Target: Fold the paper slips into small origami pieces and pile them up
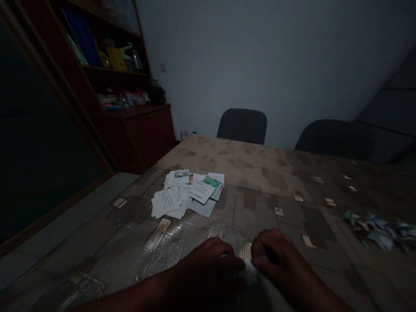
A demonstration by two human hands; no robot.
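Observation:
My left hand [208, 264] and my right hand [276, 258] rest close together on the patterned tablecloth [253, 173] at the near edge. Both have their fingers curled and pressed onto a small pale piece of paper [248, 271] between them; most of it is hidden under the fingers. A loose pile of printed white paper slips [186, 193] lies further out to the left, beyond the left hand. A heap of folded greenish paper pieces [380, 229] lies at the right, apart from the right hand.
Two dark chairs [242, 125] [334, 138] stand at the table's far side against a pale wall. A red-brown shelf cabinet [130, 108] with books and small items stands at the left. The room is dim.

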